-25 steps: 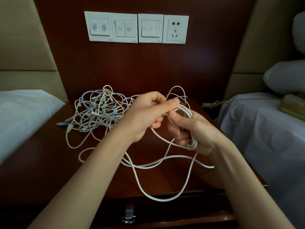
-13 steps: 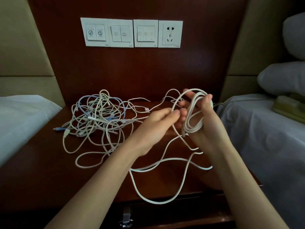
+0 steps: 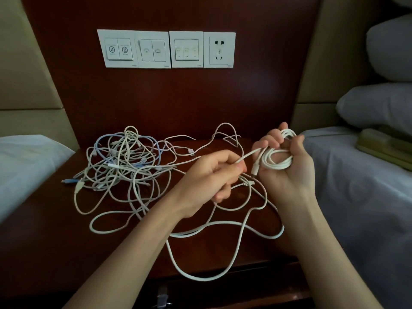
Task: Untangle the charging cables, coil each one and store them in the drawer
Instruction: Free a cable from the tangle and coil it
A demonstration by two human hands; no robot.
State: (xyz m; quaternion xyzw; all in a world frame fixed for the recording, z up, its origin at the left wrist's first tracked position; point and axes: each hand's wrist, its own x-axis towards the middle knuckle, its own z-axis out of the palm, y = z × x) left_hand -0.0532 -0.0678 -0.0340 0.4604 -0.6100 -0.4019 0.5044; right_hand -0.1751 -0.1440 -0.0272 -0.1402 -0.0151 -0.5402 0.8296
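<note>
Right hand [image 3: 287,168] was curled round a small coil [image 3: 277,161] of white cable, palm up, plug end dangling out. Left hand [image 3: 209,175] pinched the same cable just beside it, with a short taut run between the two. From there the slack [image 3: 196,278] snaked over the nightstand [image 3: 44,241] toward the front edge, so the left hand was nearer to feed it. Big tangle [image 3: 124,161] sat off to the left, well apart from the coil. Drawer [image 3: 223,294] was below the front edge, couldn't tell if it was open
</note>
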